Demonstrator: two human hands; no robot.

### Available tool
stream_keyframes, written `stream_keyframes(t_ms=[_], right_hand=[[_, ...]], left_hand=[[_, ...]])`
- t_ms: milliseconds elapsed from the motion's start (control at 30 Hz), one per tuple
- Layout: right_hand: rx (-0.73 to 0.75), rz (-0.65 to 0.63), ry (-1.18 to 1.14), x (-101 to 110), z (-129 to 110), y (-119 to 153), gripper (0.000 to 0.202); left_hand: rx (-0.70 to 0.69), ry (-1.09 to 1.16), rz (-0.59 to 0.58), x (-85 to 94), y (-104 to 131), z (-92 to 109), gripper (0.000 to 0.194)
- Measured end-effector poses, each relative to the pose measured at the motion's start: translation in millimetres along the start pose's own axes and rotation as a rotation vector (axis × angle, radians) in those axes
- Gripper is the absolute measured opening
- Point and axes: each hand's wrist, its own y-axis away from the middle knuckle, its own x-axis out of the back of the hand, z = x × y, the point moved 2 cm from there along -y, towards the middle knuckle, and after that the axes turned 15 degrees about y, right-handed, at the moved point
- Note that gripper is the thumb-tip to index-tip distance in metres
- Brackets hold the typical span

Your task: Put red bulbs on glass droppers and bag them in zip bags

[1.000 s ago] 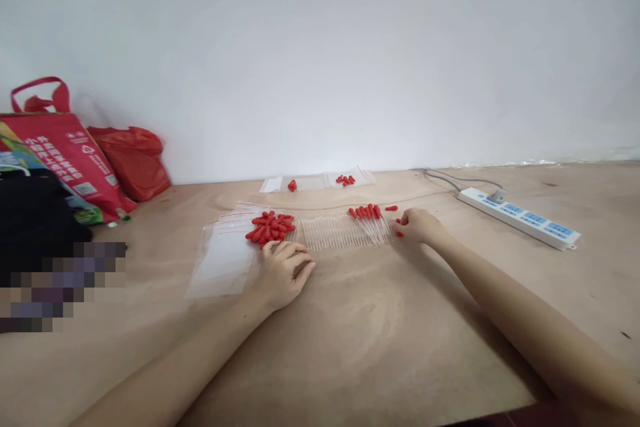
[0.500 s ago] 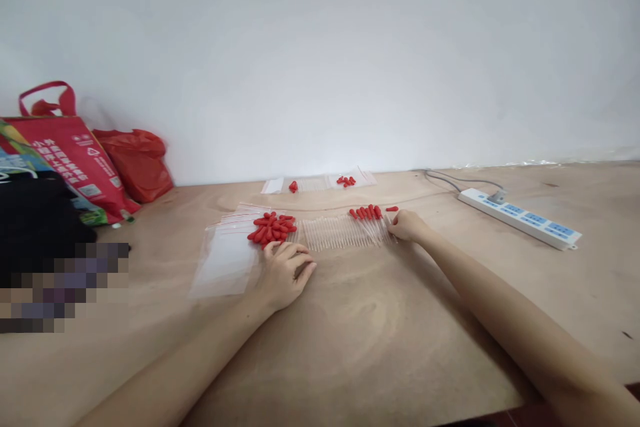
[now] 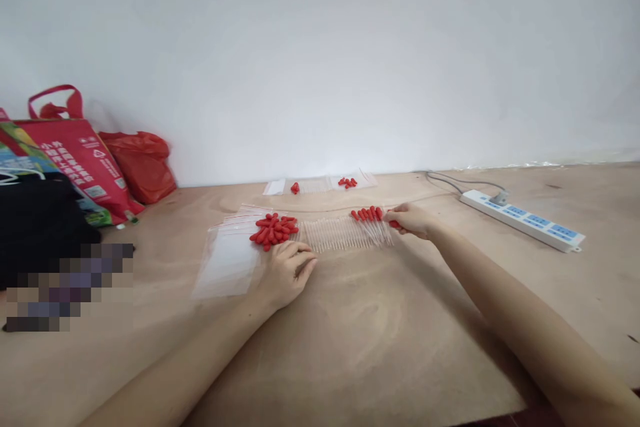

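Observation:
My left hand (image 3: 289, 275) rests on the table, fingers loosely spread and holding nothing, just in front of a pile of red rubber dropper bulbs (image 3: 273, 230). My right hand (image 3: 411, 221) pinches a single red bulb (image 3: 394, 223) between thumb and fingers at the right end of the row. Thin clear glass dropper tubes (image 3: 330, 235) lie side by side between the hands. At the row's right end, several tubes have red bulbs (image 3: 367, 213) at their far ends. Clear zip bags (image 3: 223, 267) lie layered left of the pile.
Against the wall lie more clear bags (image 3: 315, 184) with tubes and red bulbs (image 3: 347, 183). A white power strip (image 3: 520, 219) with a plug and grey cable is at the right. Red bags (image 3: 143, 163) and a black cloth item (image 3: 45, 227) stand at the left.
My right hand has gone from the tubes to the loose red bulb beside the row and taken hold of it. My left hand has stayed in place. The view has shifted slightly.

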Motion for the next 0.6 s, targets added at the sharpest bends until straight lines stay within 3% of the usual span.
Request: stream_keyframes(t_ms=[133,300,433,600], right_hand=[[0.252,-0.193,-0.390,-35,-42,23,0.018],[0.334,-0.285,-0.530,-87,-80,47,0.019],[0.350,-0.268,-0.554,-105,-85,54,0.016],[0.386,-0.235,-0.498,-103,-70,56,0.027]], left_hand=[[0.077,0.196,0.023,2.0,-4,4,0.019],[0.255,0.226,0.012,-0.5,-3,11,0.026],[0.313,0.284,0.023,-4.6,1,7,0.027],[0.162,0.191,0.066,-0.3,2,-2,0.021]])
